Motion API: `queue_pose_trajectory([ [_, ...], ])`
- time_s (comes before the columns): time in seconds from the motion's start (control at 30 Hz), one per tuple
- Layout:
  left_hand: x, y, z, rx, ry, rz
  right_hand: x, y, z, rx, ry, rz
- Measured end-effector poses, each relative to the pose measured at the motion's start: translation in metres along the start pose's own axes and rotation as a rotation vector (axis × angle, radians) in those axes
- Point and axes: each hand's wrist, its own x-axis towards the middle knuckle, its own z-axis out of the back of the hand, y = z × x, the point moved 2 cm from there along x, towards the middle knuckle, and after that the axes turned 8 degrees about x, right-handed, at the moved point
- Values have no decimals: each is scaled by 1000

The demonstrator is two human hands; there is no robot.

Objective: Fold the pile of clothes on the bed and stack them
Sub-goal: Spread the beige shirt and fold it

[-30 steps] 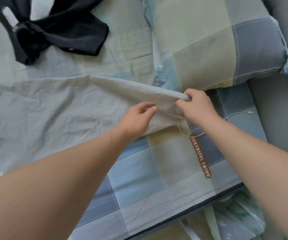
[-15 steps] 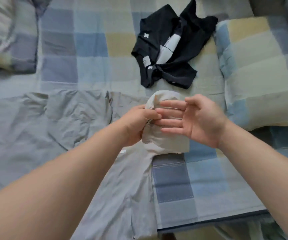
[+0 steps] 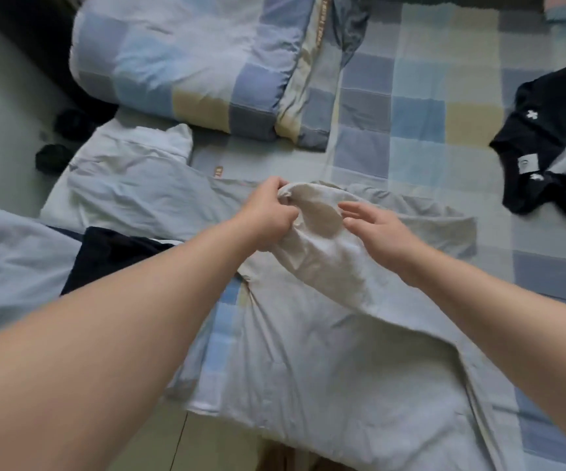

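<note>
A pale grey garment [image 3: 325, 351] lies spread across the checked bed sheet [image 3: 410, 113] in front of me. My left hand [image 3: 268, 212] grips one end of it, bunched and lifted over the middle of the cloth. My right hand [image 3: 376, 229] hovers beside that raised fold with its fingers spread and straight, just touching the fabric. A light blue-white garment [image 3: 128, 188] lies flat at the left. A dark navy piece [image 3: 104, 249] sits near my left forearm. A black top with white marks [image 3: 553, 158] lies crumpled at the right.
A rolled checked duvet [image 3: 189, 69] lies across the back of the bed. Another pale blue cloth [image 3: 9, 260] covers the near left. Dark socks or slippers [image 3: 57, 147] sit on the floor past the bed's left edge.
My view has swung left along the bed. My left hand carried the garment's end across and still grips it; my right hand let go earlier and stays open next to it.
</note>
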Motion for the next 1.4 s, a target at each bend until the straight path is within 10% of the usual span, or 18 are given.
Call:
queue_pose_trajectory([
  [0.47, 160, 202, 270, 396, -322, -145, 187, 79, -296, -189, 233, 40],
  [0.8, 222, 342, 355, 446, -344, 60, 277, 90, -418, -297, 300, -11],
  [1.13, 233, 360, 340, 504, -383, 141, 271, 84, -428, -260, 281, -86],
  [1.4, 177, 252, 251, 600, -212, -293, 198, 47, -312, -278, 10, -105],
])
